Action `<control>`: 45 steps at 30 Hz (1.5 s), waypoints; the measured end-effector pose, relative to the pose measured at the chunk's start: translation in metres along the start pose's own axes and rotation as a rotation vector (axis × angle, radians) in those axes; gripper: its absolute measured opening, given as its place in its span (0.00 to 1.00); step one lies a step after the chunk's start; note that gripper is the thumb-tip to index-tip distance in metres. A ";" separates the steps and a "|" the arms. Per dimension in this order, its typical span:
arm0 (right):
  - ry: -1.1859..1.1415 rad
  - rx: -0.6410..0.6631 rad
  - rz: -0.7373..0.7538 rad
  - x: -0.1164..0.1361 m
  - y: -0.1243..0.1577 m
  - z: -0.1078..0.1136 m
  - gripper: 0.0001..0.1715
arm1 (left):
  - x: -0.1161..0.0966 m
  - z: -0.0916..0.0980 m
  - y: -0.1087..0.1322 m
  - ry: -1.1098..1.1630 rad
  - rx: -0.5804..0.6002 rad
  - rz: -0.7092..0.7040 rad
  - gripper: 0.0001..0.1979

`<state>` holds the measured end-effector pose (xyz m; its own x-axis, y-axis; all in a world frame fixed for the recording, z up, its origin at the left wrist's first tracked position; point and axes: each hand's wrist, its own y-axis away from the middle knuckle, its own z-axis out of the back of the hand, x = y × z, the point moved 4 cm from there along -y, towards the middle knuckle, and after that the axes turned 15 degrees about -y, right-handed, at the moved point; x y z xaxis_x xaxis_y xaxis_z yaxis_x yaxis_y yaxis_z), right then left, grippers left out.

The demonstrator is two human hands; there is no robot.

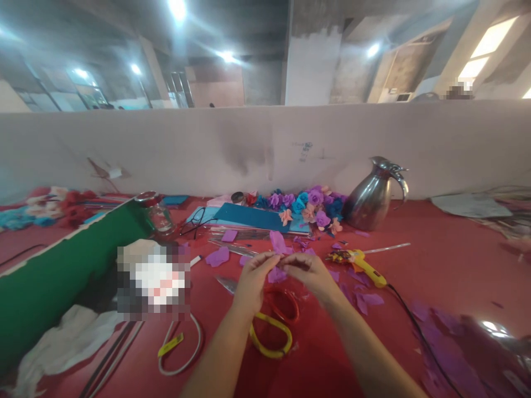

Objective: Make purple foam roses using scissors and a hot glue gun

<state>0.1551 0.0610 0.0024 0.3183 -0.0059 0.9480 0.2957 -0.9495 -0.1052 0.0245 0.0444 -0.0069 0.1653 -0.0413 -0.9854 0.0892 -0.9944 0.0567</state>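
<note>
My left hand (259, 271) and my right hand (305, 270) meet above the middle of the red table, fingertips pinched together. Between them is a purple paper petal (277, 242), part of it showing above the fingers; the pinched part is hidden. More purple paper (276, 275) shows just below the fingertips, and I cannot tell if it is held or lying behind. Under my hands lie scissors with one yellow handle loop (271, 351) and one red loop (293, 307). Loose purple petals (218, 256) are scattered around. To the right rests a yellow glue gun (365, 267) with a clear stick.
A steel jug (371, 196) stands at the back right beside a heap of paper flowers (315, 202). Blue sheets (249, 216), eyeglasses (199, 221) and a glass jar (160, 215) are further left. A green partition (70, 276) borders the left side; the glue gun's black cord (415, 323) crosses the right.
</note>
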 end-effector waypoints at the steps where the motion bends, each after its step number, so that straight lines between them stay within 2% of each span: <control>1: -0.035 -0.048 -0.007 0.002 0.000 0.004 0.06 | -0.001 0.000 0.000 0.022 0.004 0.003 0.06; 4: -0.169 -0.189 -0.029 0.003 0.000 0.013 0.10 | -0.003 -0.002 0.002 0.071 0.058 0.035 0.06; 7: -0.288 -0.139 -0.051 -0.002 0.000 0.007 0.12 | -0.003 -0.008 0.005 0.089 0.130 0.055 0.08; 10: -0.349 -0.098 -0.031 -0.006 0.000 0.002 0.10 | -0.001 -0.012 0.007 0.106 0.155 0.062 0.08; 17: -0.334 -0.117 -0.032 -0.005 0.000 0.004 0.14 | 0.001 -0.016 0.008 0.069 0.110 0.086 0.07; 24: -0.391 -0.158 -0.034 -0.006 0.001 0.005 0.13 | 0.001 -0.016 0.008 -0.006 0.110 0.024 0.09; 33: -0.279 -0.169 0.039 -0.010 0.000 0.008 0.14 | 0.002 -0.014 0.006 -0.073 0.037 -0.039 0.09; 45: -0.230 -0.155 0.114 -0.004 0.003 0.001 0.09 | -0.011 -0.017 0.013 -0.176 -0.012 -0.124 0.09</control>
<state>0.1554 0.0582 -0.0016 0.5425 -0.0604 0.8379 0.1109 -0.9835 -0.1428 0.0410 0.0334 0.0075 -0.0219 0.0639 -0.9977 0.1100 -0.9917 -0.0659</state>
